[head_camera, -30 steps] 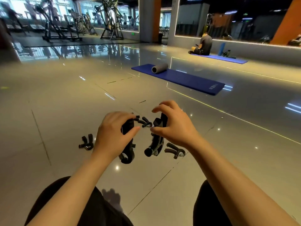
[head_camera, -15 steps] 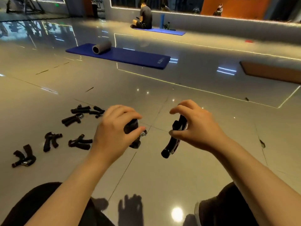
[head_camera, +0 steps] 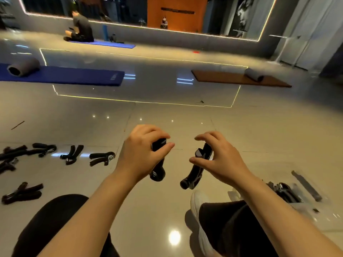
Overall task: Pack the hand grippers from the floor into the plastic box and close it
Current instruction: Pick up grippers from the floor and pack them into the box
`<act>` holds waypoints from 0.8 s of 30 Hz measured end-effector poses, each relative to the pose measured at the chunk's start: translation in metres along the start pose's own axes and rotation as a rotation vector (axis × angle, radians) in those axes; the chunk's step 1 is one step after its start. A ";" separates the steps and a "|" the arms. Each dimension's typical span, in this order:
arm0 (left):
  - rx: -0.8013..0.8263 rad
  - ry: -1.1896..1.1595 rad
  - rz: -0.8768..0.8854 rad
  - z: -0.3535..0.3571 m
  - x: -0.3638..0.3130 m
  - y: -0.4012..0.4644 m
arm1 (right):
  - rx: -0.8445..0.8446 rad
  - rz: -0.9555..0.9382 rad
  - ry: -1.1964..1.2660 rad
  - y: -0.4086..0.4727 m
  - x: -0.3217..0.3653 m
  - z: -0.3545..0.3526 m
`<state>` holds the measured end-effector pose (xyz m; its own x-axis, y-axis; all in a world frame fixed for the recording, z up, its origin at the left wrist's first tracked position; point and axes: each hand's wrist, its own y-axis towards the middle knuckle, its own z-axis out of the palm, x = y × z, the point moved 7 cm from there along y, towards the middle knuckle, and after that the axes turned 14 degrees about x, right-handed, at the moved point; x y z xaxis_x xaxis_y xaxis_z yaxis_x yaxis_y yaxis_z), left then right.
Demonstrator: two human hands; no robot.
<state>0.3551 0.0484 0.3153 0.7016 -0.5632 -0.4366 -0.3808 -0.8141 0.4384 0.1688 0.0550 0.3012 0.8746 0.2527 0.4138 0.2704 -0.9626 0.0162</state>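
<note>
Fingers of left hand (head_camera: 141, 154) curl round one black foam-handled hand gripper (head_camera: 157, 160); right hand (head_camera: 219, 160) pinches another (head_camera: 196, 167), both left of the clear plastic box (head_camera: 304, 210).

Two hands are up, the left hand (head_camera: 141, 153) and the right hand (head_camera: 220, 160), each holding one black hand gripper — one in the left (head_camera: 157, 160), one in the right (head_camera: 196, 169). On the floor (head_camera: 167, 112) to the left lie at least six more hand grippers (head_camera: 102, 158), the far-left ones overlapping and hard to separate. One clear plastic box (head_camera: 304, 210) sits at right. Two mats — one blue mat (head_camera: 74, 76), one brown mat (head_camera: 232, 79) — each carry one roller.
</note>
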 end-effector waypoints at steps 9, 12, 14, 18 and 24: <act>0.080 -0.069 0.176 0.048 -0.037 0.019 | -0.111 0.139 -0.075 -0.059 -0.023 -0.032; 0.154 -0.079 0.235 0.074 -0.053 0.029 | -0.081 0.234 -0.082 -0.070 -0.056 -0.014; 0.192 -0.104 0.258 0.096 -0.064 0.038 | -0.064 0.297 -0.096 -0.080 -0.083 -0.003; 0.266 -0.152 0.311 0.151 -0.093 0.060 | -0.012 0.387 -0.200 -0.101 -0.139 0.004; 0.405 -0.173 0.349 0.227 -0.116 0.087 | 0.062 0.470 -0.255 -0.096 -0.197 -0.030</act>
<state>0.1040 0.0103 0.2260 0.3965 -0.7961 -0.4571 -0.7974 -0.5454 0.2583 -0.0416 0.0947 0.2452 0.9750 -0.1807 0.1291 -0.1570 -0.9720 -0.1748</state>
